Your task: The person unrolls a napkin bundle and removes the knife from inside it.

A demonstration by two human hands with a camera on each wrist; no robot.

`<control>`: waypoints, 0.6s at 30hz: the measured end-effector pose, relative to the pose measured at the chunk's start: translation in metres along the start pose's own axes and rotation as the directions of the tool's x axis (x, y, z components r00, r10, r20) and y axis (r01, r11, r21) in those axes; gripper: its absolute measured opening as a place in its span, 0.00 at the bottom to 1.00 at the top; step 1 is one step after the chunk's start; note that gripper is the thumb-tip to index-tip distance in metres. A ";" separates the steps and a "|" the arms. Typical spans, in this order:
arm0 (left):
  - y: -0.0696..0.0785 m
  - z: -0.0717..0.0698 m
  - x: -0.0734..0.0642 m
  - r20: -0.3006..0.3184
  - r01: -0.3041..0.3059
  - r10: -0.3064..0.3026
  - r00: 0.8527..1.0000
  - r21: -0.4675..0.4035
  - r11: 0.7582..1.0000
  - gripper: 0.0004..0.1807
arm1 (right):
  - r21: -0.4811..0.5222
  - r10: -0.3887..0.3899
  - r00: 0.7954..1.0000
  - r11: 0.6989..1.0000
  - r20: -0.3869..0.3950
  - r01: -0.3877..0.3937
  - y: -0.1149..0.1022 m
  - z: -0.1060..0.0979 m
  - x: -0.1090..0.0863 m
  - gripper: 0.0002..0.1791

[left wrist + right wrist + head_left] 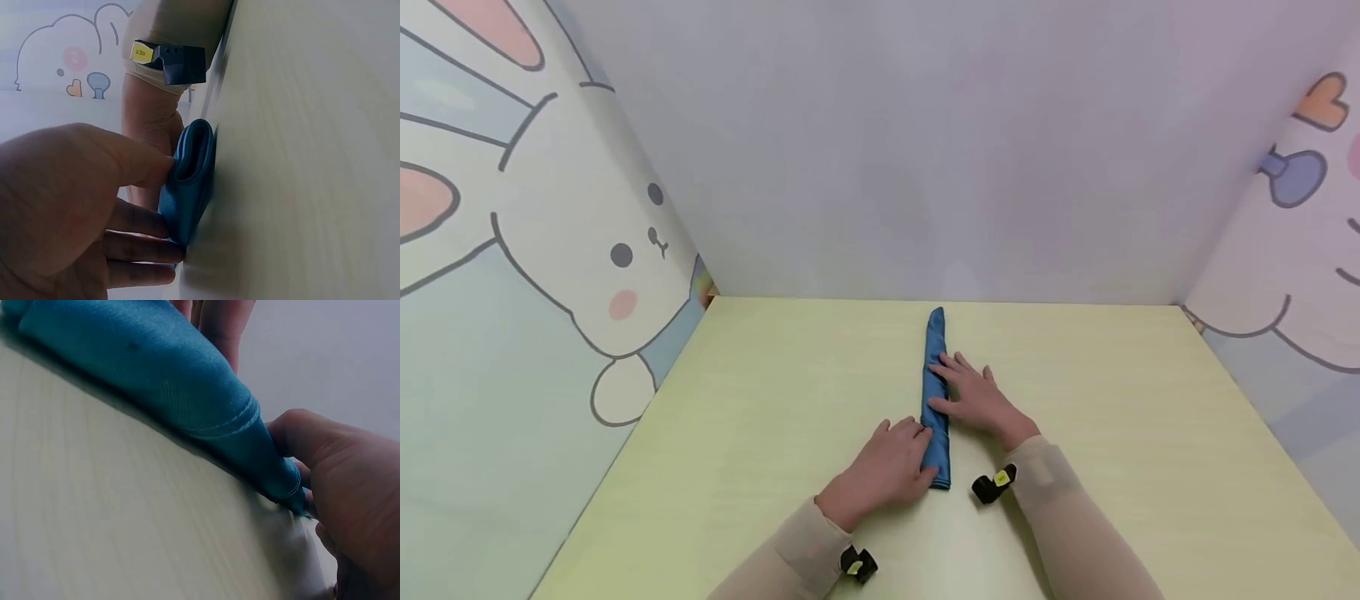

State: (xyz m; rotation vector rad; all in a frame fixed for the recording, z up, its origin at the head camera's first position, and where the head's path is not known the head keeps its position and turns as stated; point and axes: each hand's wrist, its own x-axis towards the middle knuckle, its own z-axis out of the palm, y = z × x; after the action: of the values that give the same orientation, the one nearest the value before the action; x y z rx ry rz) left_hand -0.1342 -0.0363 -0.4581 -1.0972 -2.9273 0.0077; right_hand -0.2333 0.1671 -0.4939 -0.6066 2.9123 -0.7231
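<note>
A long, narrow strip of blue cloth [935,386], rolled or folded in layers, lies on the table, pointing away from me. At its near end my left hand [883,468] touches it from the left, thumb [147,164] on top and nearly straight fingers [140,247] along the side. My right hand [977,398] rests on the middle of the strip from the right, with its fingers spread and their tips on the fabric. In the right wrist view, stitched edges show across the shiny blue cloth [156,375]. The layered near end shows as a flattened loop in the left wrist view.
The pale yellow table [790,358] spreads out on both sides of the cloth. A plain grey-white wall panel [925,150] stands behind it. Cartoon-printed panels flank it, with a rabbit on the left panel [550,275]. Each wrist carries a small black camera [992,485].
</note>
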 end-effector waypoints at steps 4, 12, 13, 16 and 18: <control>-0.001 0.001 -0.001 -0.003 -0.005 0.005 1.000 0.000 1.000 0.32 | -0.006 0.012 1.000 1.000 -0.004 -0.012 -0.002 0.003 0.000 0.40; -0.003 -0.002 -0.001 0.030 0.004 -0.003 1.000 -0.059 0.998 0.33 | 0.002 -0.002 1.000 1.000 -0.013 0.002 -0.004 0.003 -0.003 0.38; -0.004 -0.003 0.000 0.047 0.013 -0.010 0.999 -0.075 0.997 0.33 | 0.005 -0.009 1.000 1.000 -0.017 0.009 -0.005 0.001 -0.004 0.38; -0.007 -0.007 0.001 0.096 0.051 -0.039 0.995 -0.129 0.990 0.34 | 0.020 -0.036 0.999 0.999 -0.031 0.036 -0.007 -0.006 -0.007 0.36; -0.011 -0.009 0.001 0.112 0.075 -0.058 0.992 -0.156 0.985 0.35 | 0.047 -0.039 0.999 0.998 -0.025 0.040 -0.011 -0.014 -0.012 0.34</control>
State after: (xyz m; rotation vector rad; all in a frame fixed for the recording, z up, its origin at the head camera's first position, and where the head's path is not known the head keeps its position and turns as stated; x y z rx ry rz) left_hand -0.1424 -0.0442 -0.4486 -1.0472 -3.1065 -0.1777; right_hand -0.2204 0.1692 -0.4770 -0.6567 2.9035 -0.8069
